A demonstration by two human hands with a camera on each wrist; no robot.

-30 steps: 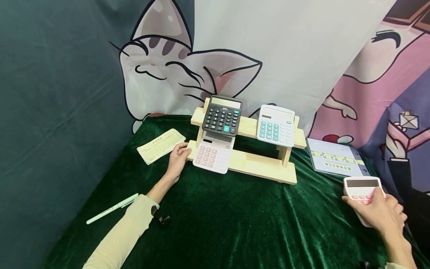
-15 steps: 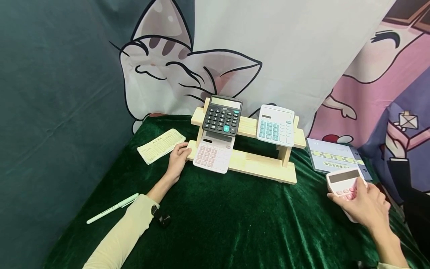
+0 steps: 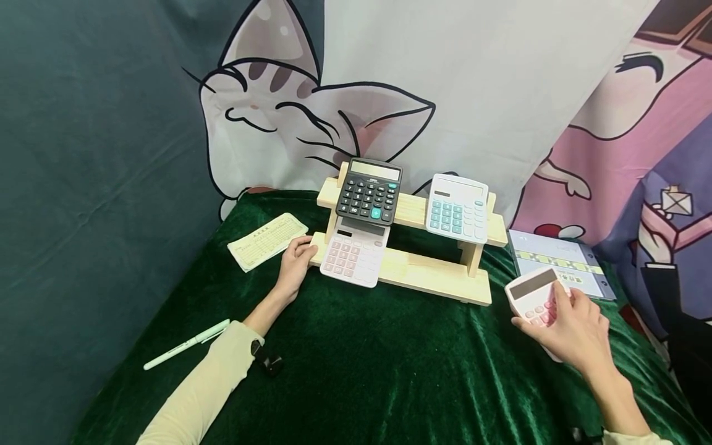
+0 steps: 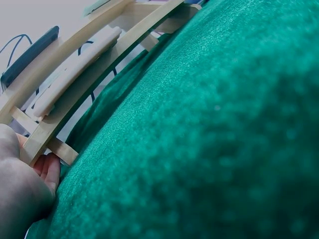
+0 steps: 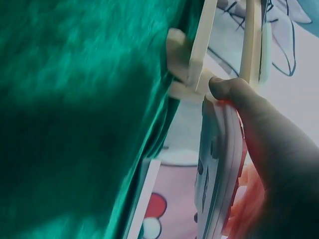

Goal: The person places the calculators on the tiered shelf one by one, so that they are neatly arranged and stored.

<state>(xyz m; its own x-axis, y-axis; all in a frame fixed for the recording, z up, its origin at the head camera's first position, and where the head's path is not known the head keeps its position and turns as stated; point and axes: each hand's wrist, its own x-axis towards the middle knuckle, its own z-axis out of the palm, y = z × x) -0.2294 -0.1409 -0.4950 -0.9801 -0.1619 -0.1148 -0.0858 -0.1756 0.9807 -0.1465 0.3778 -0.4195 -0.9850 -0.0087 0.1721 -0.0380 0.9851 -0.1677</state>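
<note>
At the left end of a two-tier wooden rack (image 3: 434, 276), my left hand (image 3: 293, 267) grips the end of the lower board, thumb on top and fingers curled beneath in the left wrist view. My right hand (image 3: 578, 330) holds a pink-and-white calculator (image 3: 534, 295) above the cloth, right of the rack, thumb at one edge and a finger on its keys. A black calculator (image 3: 368, 191) leans on the upper tier at left, and a white one with teal keys, the teal calculator (image 3: 457, 208), at right. Below the black one, a pink calculator (image 3: 354, 253) leans on the lower tier.
A grey-blue notebook (image 3: 589, 262) lies right of the rack, partly behind the held calculator. Left of the rack is a yellowish paper pad (image 3: 267, 241). A pale green pen (image 3: 186, 345) lies near my left sleeve. Green velvet cloth (image 3: 400, 371) covers the table; a printed curtain hangs behind.
My right hand has carried the pink-and-white calculator leftward and slightly up, toward the rack, tilting it further. My left hand stays on the board end.
</note>
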